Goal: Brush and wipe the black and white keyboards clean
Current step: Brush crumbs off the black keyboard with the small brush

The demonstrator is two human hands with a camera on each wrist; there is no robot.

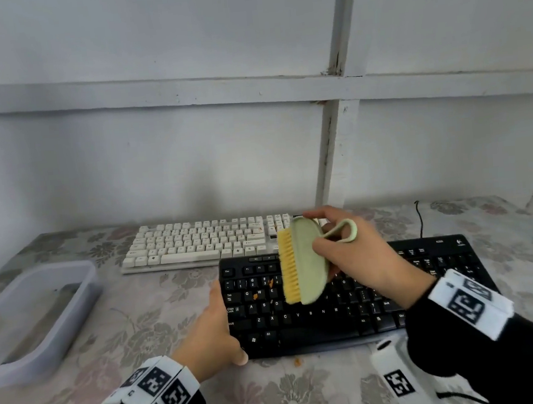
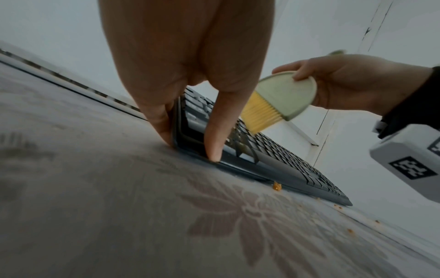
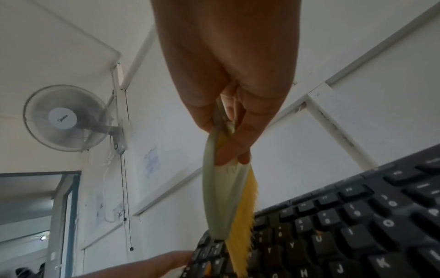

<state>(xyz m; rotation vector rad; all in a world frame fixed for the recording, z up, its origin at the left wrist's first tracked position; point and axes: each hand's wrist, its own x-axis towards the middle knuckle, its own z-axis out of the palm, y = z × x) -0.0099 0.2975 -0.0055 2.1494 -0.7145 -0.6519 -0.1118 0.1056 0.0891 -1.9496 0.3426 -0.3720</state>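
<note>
The black keyboard (image 1: 350, 304) lies in front of me, with orange crumbs (image 1: 270, 283) on its left keys. Behind it sits the white keyboard (image 1: 204, 243). My right hand (image 1: 351, 252) grips a pale green brush (image 1: 308, 259) with yellow bristles, tilted on edge over the left letter keys. In the right wrist view the brush (image 3: 221, 197) has its bristle tips down at the black keyboard (image 3: 357, 225). My left hand (image 1: 215, 330) rests with straight fingers against the keyboard's left edge, thumb at the near corner. The left wrist view shows this hand (image 2: 166, 65), the keyboard (image 2: 273, 150) and the brush (image 2: 281, 96).
A clear plastic tub (image 1: 35, 318) stands on the flowered tablecloth at the left. More crumbs (image 1: 296, 361) lie on the cloth in front of the black keyboard. A black cable (image 1: 420, 219) runs off its far right corner. A white wall closes the back.
</note>
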